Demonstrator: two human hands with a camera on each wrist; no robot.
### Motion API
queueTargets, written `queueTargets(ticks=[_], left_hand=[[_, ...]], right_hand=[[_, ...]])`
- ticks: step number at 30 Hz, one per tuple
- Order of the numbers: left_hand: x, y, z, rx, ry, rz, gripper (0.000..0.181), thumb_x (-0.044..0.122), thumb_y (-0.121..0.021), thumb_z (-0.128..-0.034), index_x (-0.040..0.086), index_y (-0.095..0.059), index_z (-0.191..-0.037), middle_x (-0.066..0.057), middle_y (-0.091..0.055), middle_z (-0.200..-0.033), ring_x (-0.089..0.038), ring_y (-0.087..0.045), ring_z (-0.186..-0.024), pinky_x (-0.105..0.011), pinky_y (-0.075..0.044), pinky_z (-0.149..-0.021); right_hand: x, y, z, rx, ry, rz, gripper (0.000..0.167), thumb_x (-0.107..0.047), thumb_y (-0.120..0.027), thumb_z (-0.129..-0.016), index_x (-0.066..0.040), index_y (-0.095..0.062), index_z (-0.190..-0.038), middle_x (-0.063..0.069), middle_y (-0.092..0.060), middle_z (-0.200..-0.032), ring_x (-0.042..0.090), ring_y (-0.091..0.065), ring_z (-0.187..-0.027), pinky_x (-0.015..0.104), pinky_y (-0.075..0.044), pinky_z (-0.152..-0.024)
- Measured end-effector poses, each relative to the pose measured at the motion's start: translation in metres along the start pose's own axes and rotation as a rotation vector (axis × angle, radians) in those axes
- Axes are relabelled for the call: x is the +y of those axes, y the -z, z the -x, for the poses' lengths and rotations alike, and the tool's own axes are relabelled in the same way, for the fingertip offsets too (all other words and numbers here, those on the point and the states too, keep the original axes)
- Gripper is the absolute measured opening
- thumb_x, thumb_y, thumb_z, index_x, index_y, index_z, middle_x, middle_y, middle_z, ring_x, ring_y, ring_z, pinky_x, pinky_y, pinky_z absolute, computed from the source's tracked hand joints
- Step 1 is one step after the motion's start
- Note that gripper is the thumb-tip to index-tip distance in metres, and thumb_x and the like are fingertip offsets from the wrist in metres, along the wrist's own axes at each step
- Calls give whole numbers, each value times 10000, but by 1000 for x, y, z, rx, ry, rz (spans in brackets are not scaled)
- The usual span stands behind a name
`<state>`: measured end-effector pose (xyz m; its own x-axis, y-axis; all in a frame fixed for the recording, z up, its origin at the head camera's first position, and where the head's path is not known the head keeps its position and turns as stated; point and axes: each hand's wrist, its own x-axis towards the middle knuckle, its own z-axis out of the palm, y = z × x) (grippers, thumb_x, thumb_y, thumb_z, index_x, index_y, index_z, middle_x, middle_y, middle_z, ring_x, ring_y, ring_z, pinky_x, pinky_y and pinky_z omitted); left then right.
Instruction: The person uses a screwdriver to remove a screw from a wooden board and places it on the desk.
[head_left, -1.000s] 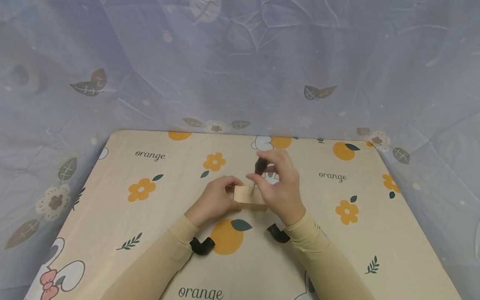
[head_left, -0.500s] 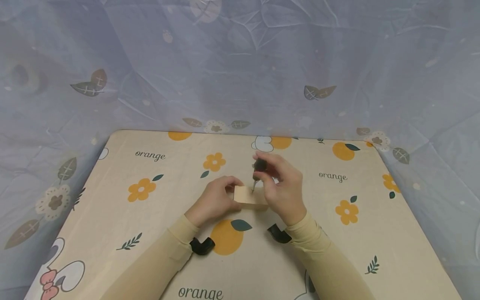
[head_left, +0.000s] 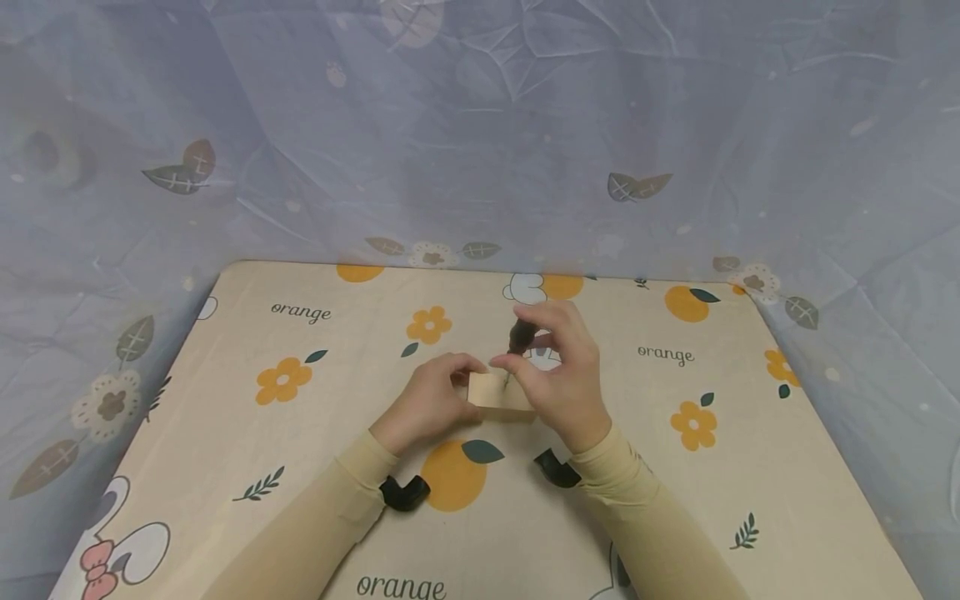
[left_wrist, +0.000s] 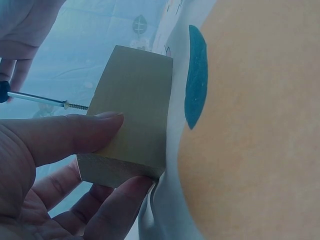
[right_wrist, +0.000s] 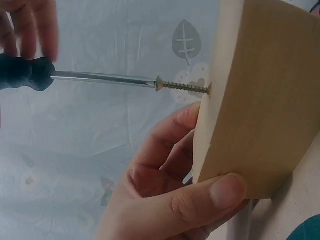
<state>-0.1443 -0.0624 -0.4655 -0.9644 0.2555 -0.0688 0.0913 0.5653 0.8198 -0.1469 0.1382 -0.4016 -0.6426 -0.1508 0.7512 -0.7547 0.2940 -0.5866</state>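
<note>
left grip (head_left: 431, 392) pinches one wooden block (right_wrist: 260, 100); right grip (head_left: 567, 377) pinches one screwdriver (right_wrist: 75, 76) (touching one screw (right_wrist: 184, 87))

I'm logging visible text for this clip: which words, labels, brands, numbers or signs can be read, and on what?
"orange": tablecloth, far left.
"orange": tablecloth, right.
"orange": tablecloth, near side.
Dark marks on the right sleeve: too small to tell whether they are lettering.
No readable text on the screwdriver, screw or wooden block.

A dark-handled screwdriver (right_wrist: 75, 76) meets the screw (right_wrist: 183, 87) standing in a pale wooden block (right_wrist: 262, 100)
</note>
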Motion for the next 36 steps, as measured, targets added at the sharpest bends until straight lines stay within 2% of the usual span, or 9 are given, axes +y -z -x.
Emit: queueTargets(ticks=[5,10,18,24,29,32,36], left_hand=[[0,0,0,3,-6,-6,561,63,-969,-687,204,-763,-1189,9,-751,-1142,-199,-671,-1070,-429,-559,-988],[0,0,0,0,-6,-3,550,61,-966,-684,214,-765,-1173,16,-752,-1132,-185,-669,-1059,-421,-554,-972],[0,0,0,2,1,6,543,63,-968,-682,216,-767,-1164,18,-751,-1123,-179,-670,-1053,-420,-557,-972],[0,1,0,1,2,8,541,70,-974,-682,218,-768,-1160,19,-751,-1134,-186,-674,-1072,-431,-558,-991],[1,1,1,-5,3,6,542,69,-968,-692,218,-764,-1171,22,-750,-1146,-188,-669,-1078,-434,-558,-992],[1,2,1,-7,4,5,544,67,-963,-696,218,-761,-1178,21,-750,-1153,-194,-669,-1086,-437,-556,-997],[1,2,0,-9,-5,6,550,61,-963,-696,216,-762,-1183,17,-751,-1159,-202,-671,-1094,-441,-554,-1006]], right_hand=[[0,-1,0,23,38,-4,466,89,-909,-760,-4,-741,-1185,150,-681,-1040,191,-682,-889,245,-618,-722],[-2,-1,0,26,40,15,430,104,-869,-800,4,-753,-1201,127,-704,-979,183,-709,-866,210,-619,-737],[-6,-2,-1,-27,12,-22,460,197,-761,-850,11,-728,-1270,152,-774,-1180,209,-765,-929,230,-639,-801],[-5,-2,-1,-78,-40,-40,465,140,-698,-941,-12,-660,-1379,175,-753,-1260,314,-793,-1011,251,-639,-863],[-1,-2,1,-57,-49,22,530,30,-834,-883,-66,-673,-1378,113,-724,-1187,238,-729,-1007,252,-634,-863],[1,-2,1,-22,-18,45,553,5,-906,-818,-57,-702,-1328,113,-679,-1105,195,-667,-952,241,-618,-799],[0,-3,-1,23,36,38,503,34,-920,-787,-23,-733,-1251,128,-672,-1035,192,-671,-880,253,-606,-742]])
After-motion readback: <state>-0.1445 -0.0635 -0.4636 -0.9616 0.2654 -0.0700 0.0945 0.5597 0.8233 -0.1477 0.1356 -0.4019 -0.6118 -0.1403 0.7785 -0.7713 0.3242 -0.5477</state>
